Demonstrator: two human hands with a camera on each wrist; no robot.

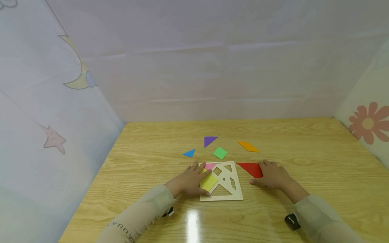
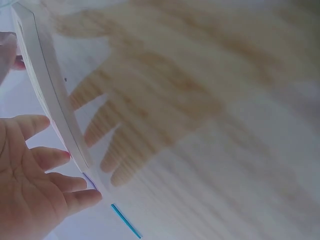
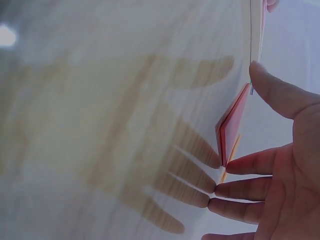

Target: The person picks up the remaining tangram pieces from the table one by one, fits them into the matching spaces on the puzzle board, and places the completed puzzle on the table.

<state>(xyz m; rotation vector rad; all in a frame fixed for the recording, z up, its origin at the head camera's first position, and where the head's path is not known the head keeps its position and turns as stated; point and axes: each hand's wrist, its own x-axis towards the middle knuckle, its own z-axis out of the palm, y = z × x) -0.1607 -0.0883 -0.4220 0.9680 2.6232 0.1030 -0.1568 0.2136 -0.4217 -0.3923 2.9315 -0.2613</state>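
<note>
Head view: the left hand (image 1: 191,180) lies over the left side of a pale board (image 1: 239,187) with cut-outs, its fingers straight and spread; a yellow piece (image 1: 209,183) and a pink piece (image 1: 210,166) show at its fingertips, within the board's outline. The right hand (image 1: 275,175) has straight fingers at the right end of a red triangle (image 1: 250,168), which lies just right of the board on the table (image 1: 146,152). Beyond the board lie a purple triangle (image 1: 209,140), blue triangle (image 1: 189,153), green square (image 1: 220,153) and orange parallelogram (image 1: 248,146).

Left wrist view: adds the palm, the board's side edge and the hand's reflection; the yellow piece cannot be made out there.

Right wrist view: adds the red triangle's thin edge, met by the index fingertip, with the thumb apart from it, not pinching. Whether the triangle is raised cannot be told.
</note>
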